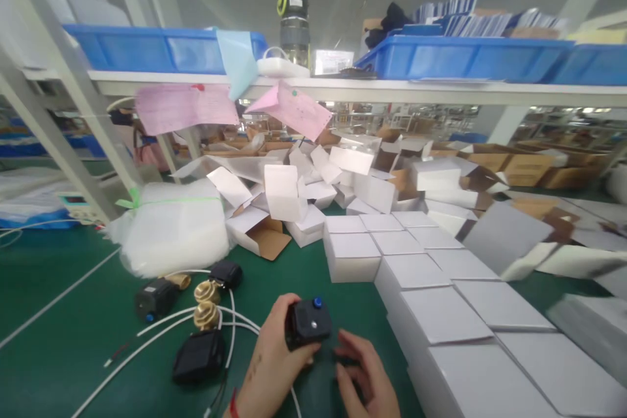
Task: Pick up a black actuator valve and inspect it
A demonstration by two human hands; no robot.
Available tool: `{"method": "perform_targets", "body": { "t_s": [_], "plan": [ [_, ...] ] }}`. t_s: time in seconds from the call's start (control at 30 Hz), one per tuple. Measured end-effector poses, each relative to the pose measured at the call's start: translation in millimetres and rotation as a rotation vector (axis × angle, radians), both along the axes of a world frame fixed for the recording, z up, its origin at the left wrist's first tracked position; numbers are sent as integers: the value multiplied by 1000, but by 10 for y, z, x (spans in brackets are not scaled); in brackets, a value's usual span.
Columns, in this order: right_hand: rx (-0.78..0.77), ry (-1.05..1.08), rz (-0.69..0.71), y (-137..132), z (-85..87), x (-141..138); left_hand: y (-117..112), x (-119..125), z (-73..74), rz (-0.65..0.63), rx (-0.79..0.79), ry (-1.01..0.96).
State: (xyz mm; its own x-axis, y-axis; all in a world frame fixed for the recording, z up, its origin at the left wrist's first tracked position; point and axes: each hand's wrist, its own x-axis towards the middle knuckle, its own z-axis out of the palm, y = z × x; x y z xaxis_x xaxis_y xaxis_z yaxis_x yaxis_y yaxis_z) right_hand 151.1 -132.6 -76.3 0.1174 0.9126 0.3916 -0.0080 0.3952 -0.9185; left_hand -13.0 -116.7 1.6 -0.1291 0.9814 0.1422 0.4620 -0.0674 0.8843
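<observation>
My left hand (274, 356) grips a black electric valve actuator (312, 320) with a blue knob on top; its underside is hidden by my fingers. A white cable hangs below it. Just right of it, my right hand (365, 379) is open, fingers bent and apart, with nothing seen between them. On the green table to the left lie more actuators of this sort: one with its blue knob showing (155, 299), another at the back (226, 273) and a third in front (198, 356). Round brass valve bodies (206, 315) and white cables are attached among them.
Closed white boxes (445, 313) stand in rows to the right. Open white cartons (281, 192) are heaped behind. A bundle of clear plastic bags (174, 225) sits at the back left. Overhead, a shelf (343, 88) carries blue bins (460, 57) and a bottle (294, 23); pink papers (294, 110) hang from it.
</observation>
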Motion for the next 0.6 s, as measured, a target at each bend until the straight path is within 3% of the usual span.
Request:
{"method": "perform_targets", "body": {
  "t_s": [0.1,0.3,0.4,0.5,0.6],
  "plan": [
    [-81,84,59,-16,-49,27,-115,48,-120,13,-54,-256],
    [-51,-62,224,-64,39,53,-348,169,-352,67,2,-470],
    [-110,-86,234,-74,65,44,-391,128,-461,-22,-62,-548],
    [-149,-9,167,-86,93,18,-412,65,-539,-93,-84,-473],
    [-100,-5,174,-98,140,10,-466,118,-563,65,131,-154]
  ]
}}
